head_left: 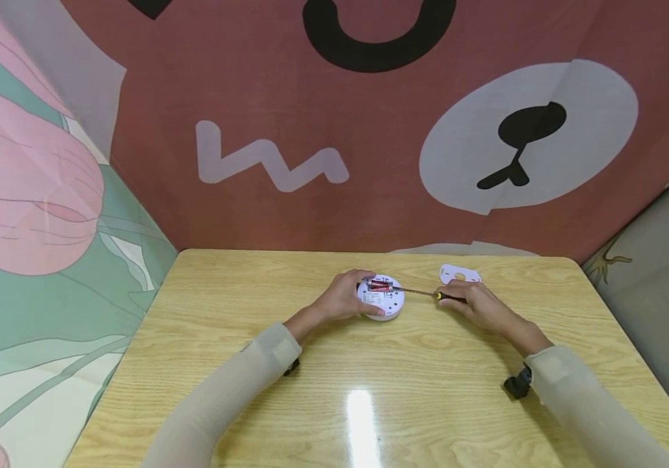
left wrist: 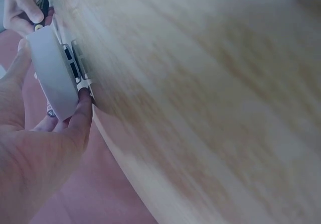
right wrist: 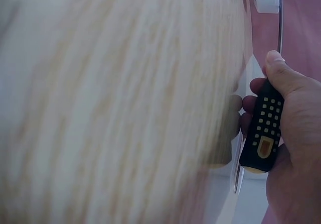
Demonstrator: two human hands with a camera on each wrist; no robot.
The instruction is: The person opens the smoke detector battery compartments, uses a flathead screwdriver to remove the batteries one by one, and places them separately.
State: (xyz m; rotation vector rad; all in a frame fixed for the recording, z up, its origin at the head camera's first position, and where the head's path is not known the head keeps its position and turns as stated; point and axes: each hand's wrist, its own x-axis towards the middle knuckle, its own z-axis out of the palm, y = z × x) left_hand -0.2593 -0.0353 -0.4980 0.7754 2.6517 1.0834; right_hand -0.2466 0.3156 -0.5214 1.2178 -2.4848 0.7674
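A round white smoke detector [head_left: 382,303] is held on its rim by my left hand [head_left: 346,296], thumb on the near side and fingers round the far side. Its back faces up in the head view, with red-and-silver batteries [head_left: 380,286] in a slot near the top. In the left wrist view the detector [left wrist: 52,73] shows its smooth white side, tilted up off the table. My right hand [head_left: 474,303] grips the black-and-yellow handle of a screwdriver [right wrist: 263,126]. The long thin shaft points left, its tip right at the batteries' end.
A white mounting plate [head_left: 459,273] with slots lies on the table just behind my right hand. The wooden table [head_left: 240,390] ends at a far edge against a printed cloth backdrop [head_left: 264,214]. Small black wrist cameras [head_left: 517,383] hang under both sleeves.
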